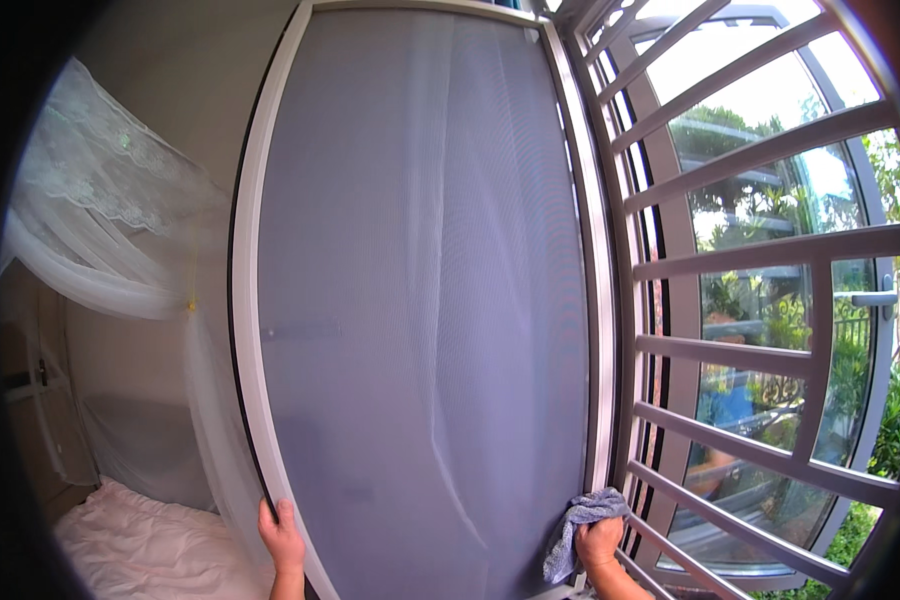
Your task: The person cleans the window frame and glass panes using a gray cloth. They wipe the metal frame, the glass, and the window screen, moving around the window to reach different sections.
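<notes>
A tall mesh window screen (pixel 360 225) in a pale metal frame fills the middle of the view, swung inward from the window. My left hand (pixel 281 531) grips the lower part of its left frame edge (pixel 253 300), thumb on the near face. Bunched in my right hand (pixel 598 538) is a grey-blue cloth (pixel 562 544), pressed against the lower right side of the frame (pixel 602 360), close to the window bars. The cloth hides that bit of the frame, and the fingers under it are partly covered.
Metal security bars (pixel 720 345) run along the right side. Beyond them an outward-opened glass window (pixel 754 300) with a handle (pixel 874 300) stands before green plants. At left hang white lace bed netting (pixel 120 172) and a bed with pale pink bedding (pixel 150 551).
</notes>
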Demonstrator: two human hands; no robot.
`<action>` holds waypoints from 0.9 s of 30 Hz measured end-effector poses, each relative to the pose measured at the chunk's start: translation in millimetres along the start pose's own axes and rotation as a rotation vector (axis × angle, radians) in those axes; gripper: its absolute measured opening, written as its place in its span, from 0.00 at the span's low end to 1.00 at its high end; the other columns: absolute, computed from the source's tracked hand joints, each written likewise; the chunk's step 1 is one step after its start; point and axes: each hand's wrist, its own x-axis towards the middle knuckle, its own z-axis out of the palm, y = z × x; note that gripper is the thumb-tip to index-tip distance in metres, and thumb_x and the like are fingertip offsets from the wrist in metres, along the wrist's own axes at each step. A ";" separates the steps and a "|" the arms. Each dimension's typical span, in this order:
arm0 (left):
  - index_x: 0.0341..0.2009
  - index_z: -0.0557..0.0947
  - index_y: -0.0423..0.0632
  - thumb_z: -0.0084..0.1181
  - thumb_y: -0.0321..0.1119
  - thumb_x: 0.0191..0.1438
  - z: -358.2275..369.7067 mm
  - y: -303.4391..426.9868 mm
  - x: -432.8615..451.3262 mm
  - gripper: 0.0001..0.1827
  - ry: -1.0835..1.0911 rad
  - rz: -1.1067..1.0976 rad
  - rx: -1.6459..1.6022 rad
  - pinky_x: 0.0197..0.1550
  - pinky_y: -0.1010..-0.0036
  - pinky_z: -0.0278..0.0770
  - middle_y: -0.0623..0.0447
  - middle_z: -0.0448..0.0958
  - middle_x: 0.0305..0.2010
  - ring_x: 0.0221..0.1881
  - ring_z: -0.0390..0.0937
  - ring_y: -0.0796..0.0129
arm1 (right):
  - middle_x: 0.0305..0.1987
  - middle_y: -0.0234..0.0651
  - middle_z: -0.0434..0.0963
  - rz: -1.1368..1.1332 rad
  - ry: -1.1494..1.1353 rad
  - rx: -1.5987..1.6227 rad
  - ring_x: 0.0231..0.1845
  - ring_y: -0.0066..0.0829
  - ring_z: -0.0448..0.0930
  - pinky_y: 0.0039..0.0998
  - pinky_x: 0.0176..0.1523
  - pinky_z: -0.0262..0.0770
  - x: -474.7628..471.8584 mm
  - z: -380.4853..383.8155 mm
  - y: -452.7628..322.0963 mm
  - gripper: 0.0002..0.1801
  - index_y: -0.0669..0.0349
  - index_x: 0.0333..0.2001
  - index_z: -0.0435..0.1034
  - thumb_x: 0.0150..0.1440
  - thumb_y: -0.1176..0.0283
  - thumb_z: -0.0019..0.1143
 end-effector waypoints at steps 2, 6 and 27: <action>0.41 0.76 0.36 0.53 0.48 0.69 2.2 7.9 1.2 0.22 -0.019 -0.033 -0.010 0.40 0.66 0.72 0.50 0.75 0.32 0.34 0.70 0.65 | 0.43 0.48 0.82 -0.051 0.037 0.019 0.48 0.53 0.80 0.49 0.56 0.74 16.9 -0.9 1.1 0.10 0.62 0.38 0.80 0.51 0.71 0.65; 0.42 0.76 0.36 0.52 0.49 0.70 -3.5 3.6 0.5 0.24 -0.056 -0.040 0.067 0.41 0.64 0.72 0.48 0.77 0.33 0.35 0.71 0.62 | 0.46 0.45 0.82 0.089 0.073 0.007 0.53 0.52 0.79 0.47 0.61 0.73 76.4 -1.9 -18.0 0.13 0.62 0.42 0.80 0.50 0.74 0.66; 0.33 0.72 0.41 0.55 0.54 0.68 -4.0 9.0 -1.3 0.26 -0.066 -0.022 -0.008 0.33 0.66 0.68 0.53 0.70 0.26 0.30 0.65 0.67 | 0.43 0.57 0.83 -0.014 0.423 -0.132 0.48 0.58 0.84 0.52 0.53 0.79 547.8 -6.9 -132.1 0.27 0.65 0.45 0.73 0.62 0.48 0.53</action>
